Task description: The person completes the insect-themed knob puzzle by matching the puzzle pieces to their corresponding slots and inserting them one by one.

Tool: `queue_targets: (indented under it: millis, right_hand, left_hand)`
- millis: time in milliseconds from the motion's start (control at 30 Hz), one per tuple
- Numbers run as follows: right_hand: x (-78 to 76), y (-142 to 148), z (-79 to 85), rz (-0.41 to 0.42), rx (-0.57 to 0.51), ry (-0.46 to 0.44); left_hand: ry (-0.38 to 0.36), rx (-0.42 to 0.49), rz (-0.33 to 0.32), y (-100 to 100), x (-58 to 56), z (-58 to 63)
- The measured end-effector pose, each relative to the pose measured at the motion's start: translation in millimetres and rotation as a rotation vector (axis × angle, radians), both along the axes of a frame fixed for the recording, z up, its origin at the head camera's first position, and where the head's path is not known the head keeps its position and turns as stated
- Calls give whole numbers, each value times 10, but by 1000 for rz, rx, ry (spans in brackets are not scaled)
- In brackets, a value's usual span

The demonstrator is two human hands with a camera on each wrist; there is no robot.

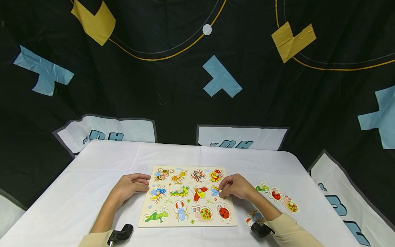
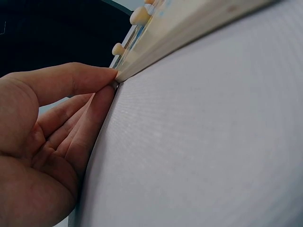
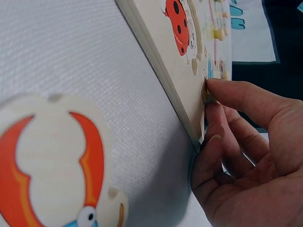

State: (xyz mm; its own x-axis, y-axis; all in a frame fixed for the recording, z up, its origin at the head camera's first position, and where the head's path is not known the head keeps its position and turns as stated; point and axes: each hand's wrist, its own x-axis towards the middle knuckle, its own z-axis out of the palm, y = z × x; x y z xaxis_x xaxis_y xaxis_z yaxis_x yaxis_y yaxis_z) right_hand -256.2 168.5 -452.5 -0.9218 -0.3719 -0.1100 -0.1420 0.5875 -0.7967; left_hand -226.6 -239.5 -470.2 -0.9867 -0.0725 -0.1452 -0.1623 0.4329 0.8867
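Observation:
A wooden insect puzzle board [image 1: 172, 224] lies flat on the white table. My right hand [image 1: 237, 186] is over its right edge, thumb and fingertips pinching a blue-winged insect puzzle piece [image 1: 214, 190] in the middle row; the fingers cover part of it. In the right wrist view, the fingertips of the right hand [image 3: 251, 142] are close over the board surface [image 3: 175, 78]. My left hand [image 1: 128, 187] rests beside the board's upper left edge. Its extended thumb and fingertips touch that edge in the left wrist view, near pieces with round wooden knobs [image 2: 139, 16].
Right of the board lie loose pieces: a green grasshopper [image 1: 262, 188], a ladybug [image 1: 275, 194] and a snail [image 1: 290, 204]. A stag beetle piece [image 1: 256, 216] lies partly hidden by my right forearm. Behind the table hangs a black cloth [image 1: 172, 103].

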Motion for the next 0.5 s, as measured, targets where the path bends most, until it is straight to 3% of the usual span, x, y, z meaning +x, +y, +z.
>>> queue_targets:
  millis: [500]
  right_hand:
    - [-6,107,60,8,-1,13]
  left_hand:
    - [-2,5,1,1,9,8]
